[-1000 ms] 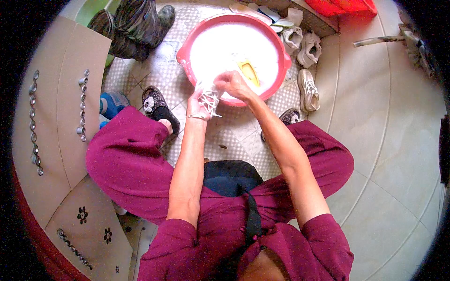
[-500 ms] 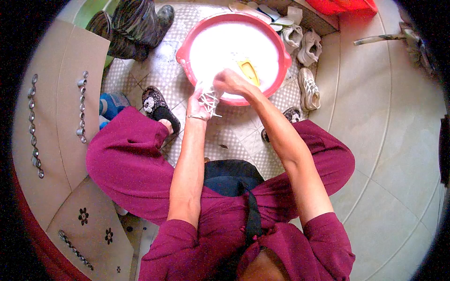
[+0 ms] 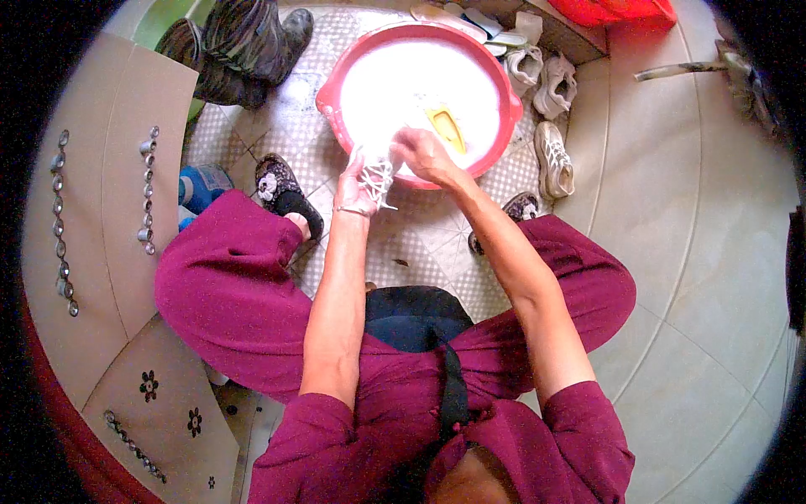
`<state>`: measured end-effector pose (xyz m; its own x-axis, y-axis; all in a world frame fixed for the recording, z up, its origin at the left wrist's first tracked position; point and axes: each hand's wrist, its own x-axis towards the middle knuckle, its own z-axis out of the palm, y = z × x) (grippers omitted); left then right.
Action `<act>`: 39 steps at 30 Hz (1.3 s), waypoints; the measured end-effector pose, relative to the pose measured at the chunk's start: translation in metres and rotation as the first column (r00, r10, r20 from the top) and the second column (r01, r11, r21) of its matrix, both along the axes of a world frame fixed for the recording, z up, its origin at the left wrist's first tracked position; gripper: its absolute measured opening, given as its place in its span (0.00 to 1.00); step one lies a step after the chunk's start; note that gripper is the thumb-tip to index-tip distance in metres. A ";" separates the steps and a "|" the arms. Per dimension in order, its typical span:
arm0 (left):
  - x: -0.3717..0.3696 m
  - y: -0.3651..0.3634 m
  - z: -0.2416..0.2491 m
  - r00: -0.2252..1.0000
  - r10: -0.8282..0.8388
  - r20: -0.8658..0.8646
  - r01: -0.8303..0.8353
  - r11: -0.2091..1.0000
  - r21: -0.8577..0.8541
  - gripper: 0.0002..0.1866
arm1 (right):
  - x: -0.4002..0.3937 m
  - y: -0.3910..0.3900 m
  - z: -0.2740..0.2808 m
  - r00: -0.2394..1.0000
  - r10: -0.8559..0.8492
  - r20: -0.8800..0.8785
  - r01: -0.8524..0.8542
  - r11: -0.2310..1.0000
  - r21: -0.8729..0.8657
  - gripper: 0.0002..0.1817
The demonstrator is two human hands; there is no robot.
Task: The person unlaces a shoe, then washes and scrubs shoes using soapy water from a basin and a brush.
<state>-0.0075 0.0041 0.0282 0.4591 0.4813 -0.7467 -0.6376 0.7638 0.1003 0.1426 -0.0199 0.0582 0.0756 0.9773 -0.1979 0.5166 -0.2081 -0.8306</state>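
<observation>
A white lace-up shoe [image 3: 375, 178] is in my left hand [image 3: 353, 191], held at the near rim of a red basin [image 3: 334, 126]; its laces face up and loose ends hang down. Much of the shoe is lost in the glare of the white suds. My right hand [image 3: 422, 154] is closed just right of the shoe, over the basin's near side. Whatever its fingers hold is hidden. A yellow brush-like object [image 3: 447, 128] lies in the white foam [image 3: 395, 80], right beside my right hand.
White shoes [image 3: 554, 160] and insoles [image 3: 470, 21] lie right of and behind the basin. Dark boots [image 3: 252, 42] stand at the back left. A blue bottle [image 3: 204, 188] is by my left knee, beside a cabinet [image 3: 109, 185]. A red container [image 3: 613, 10] is at the back right.
My right hand has shifted slightly to the right, away from the shoe. My left hand and the shoe have stayed nearly in place.
</observation>
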 end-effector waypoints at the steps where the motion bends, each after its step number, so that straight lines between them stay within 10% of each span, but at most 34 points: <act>1: -0.001 0.000 0.000 1.000 0.005 0.010 -0.005 1.000 0.000 0.16 | -0.003 -0.001 0.003 0.999 -0.017 0.050 0.015 0.999 0.038 0.10; 16: -0.002 0.000 -0.013 0.999 -0.011 0.032 0.010 1.000 0.029 0.15 | -0.002 0.008 -0.007 0.993 0.031 0.113 -0.034 0.999 0.025 0.14; 29: -0.004 -0.008 -0.031 0.995 0.056 0.082 -0.065 0.992 0.113 0.21 | -0.012 -0.032 -0.001 0.849 -0.184 -0.495 0.035 0.955 -0.293 0.19; 31: 0.000 -0.008 -0.020 0.993 0.084 0.084 -0.082 0.996 -0.024 0.26 | -0.018 -0.042 -0.009 0.960 -0.176 -0.220 0.227 0.945 0.236 0.19; 32: 0.000 -0.012 -0.018 0.978 0.114 0.175 -0.108 0.993 -0.043 0.29 | -0.021 -0.048 -0.012 0.943 -0.250 -0.220 0.265 0.963 0.043 0.27; 39: 0.021 -0.033 0.015 0.947 0.143 0.287 -0.154 0.988 0.016 0.34 | -0.030 -0.068 -0.003 0.923 -0.299 -0.242 0.345 0.921 0.179 0.46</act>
